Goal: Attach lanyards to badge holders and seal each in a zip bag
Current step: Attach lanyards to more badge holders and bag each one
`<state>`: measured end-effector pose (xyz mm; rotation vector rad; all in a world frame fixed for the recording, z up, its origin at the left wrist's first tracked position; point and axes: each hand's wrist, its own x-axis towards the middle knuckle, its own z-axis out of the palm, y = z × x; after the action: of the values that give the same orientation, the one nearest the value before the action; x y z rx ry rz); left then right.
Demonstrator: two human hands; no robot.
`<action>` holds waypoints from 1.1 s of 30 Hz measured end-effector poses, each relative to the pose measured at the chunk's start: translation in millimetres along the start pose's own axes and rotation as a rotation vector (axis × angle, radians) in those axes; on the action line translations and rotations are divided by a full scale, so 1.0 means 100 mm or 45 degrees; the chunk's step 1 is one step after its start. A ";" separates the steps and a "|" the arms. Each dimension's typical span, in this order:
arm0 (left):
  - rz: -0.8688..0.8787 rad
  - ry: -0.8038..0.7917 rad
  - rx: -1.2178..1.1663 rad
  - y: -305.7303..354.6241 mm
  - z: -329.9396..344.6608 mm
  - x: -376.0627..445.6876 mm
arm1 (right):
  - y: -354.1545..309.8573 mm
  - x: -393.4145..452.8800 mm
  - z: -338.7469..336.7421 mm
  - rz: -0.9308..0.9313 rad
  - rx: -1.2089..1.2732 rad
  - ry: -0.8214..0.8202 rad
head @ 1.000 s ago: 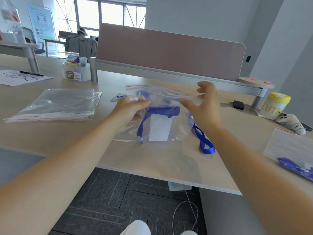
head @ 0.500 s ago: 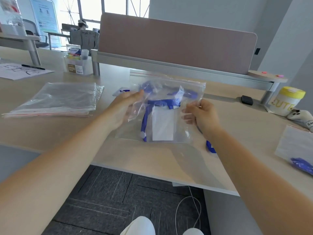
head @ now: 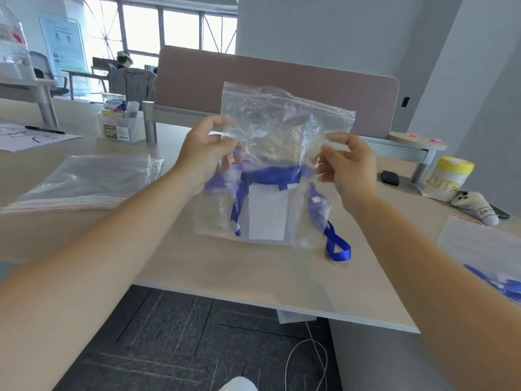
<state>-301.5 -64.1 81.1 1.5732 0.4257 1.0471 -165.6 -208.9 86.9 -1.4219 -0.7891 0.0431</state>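
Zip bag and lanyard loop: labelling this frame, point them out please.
zip bag (head: 284, 119), head view, clear upper panel.
lanyard loop (head: 338, 249), head view, blue loop lying beside the bag's lower right corner.

Open-plan office, seen from a seat at a shared desk.

A long pale worktop (head: 253, 277) carries a padded divider screen (head: 282, 88) on a metal rail, the kind that splits facing workstations. Grey carpet tiles (head: 169, 348) cover the floor, and a white cable (head: 307, 359) trails beneath the desk. Further back stand more desks, an office chair (head: 42, 69), a seated person (head: 127, 77) facing away, and a standing poster (head: 66, 43) against tall windows (head: 180, 32). A paper sheet (head: 31, 136) with a pen (head: 45, 130) and a clear organiser box (head: 119, 122) of stationery lie nearby.
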 end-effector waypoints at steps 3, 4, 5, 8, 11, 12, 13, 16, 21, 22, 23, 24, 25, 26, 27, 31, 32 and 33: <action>0.076 -0.050 0.003 0.21 0.14 0.04 | -0.23 0.02 -0.19 -0.052 -0.010 0.082; 0.099 -0.076 -0.008 0.28 0.19 0.05 | -0.31 0.02 -0.27 -0.069 -0.009 0.108; 0.121 -0.102 -0.021 0.35 0.25 0.05 | -0.38 0.01 -0.35 -0.088 -0.006 0.133; 0.186 -0.168 -0.052 0.51 0.47 0.02 | -0.56 -0.07 -0.61 -0.114 -0.027 0.215; 0.230 -0.248 -0.108 0.62 0.76 -0.01 | -0.69 -0.16 -0.90 -0.143 -0.051 0.327; 0.241 -0.275 -0.127 0.64 0.86 -0.03 | -0.72 -0.19 -1.01 -0.165 -0.074 0.375; 0.249 -0.304 -0.146 0.65 0.98 -0.06 | -0.74 -0.22 -1.13 -0.180 -0.109 0.425; 0.274 -0.409 -0.189 0.69 1.35 -0.17 | -0.76 -0.33 -1.51 -0.207 -0.202 0.539; 0.267 -0.592 -0.230 0.73 1.98 -0.36 | -0.78 -0.56 -2.12 -0.208 -0.339 0.681; 0.258 -0.618 -0.239 0.74 2.11 -0.40 | -0.78 -0.59 -2.24 -0.207 -0.381 0.711; 0.249 -0.644 -0.254 0.73 2.23 -0.43 | -0.78 -0.61 -2.35 -0.205 -0.419 0.742; 0.242 -0.666 -0.270 0.73 2.35 -0.45 | -0.77 -0.62 -2.45 -0.198 -0.451 0.769; 0.237 -0.684 -0.277 0.71 2.46 -0.47 | -0.75 -0.63 -2.54 -0.185 -0.479 0.790; 0.234 -0.698 -0.273 0.69 2.56 -0.47 | -0.73 -0.63 -2.64 -0.171 -0.503 0.806; 0.230 -0.710 -0.262 0.65 2.67 -0.46 | -0.70 -0.62 -2.72 -0.157 -0.520 0.816; 0.212 -0.762 -0.218 0.44 3.12 -0.36 | -0.45 -0.48 -3.04 -0.086 -0.607 0.798; 0.207 -0.778 -0.203 0.39 3.23 -0.33 | -0.37 -0.43 -3.12 -0.061 -0.630 0.787; 0.201 -0.796 -0.189 0.34 3.33 -0.29 | -0.28 -0.37 -3.19 -0.038 -0.654 0.777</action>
<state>-59.0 -294.8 113.5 1.7176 -0.2010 0.6311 -42.7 -506.0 112.7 -1.7714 -0.3151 -0.6287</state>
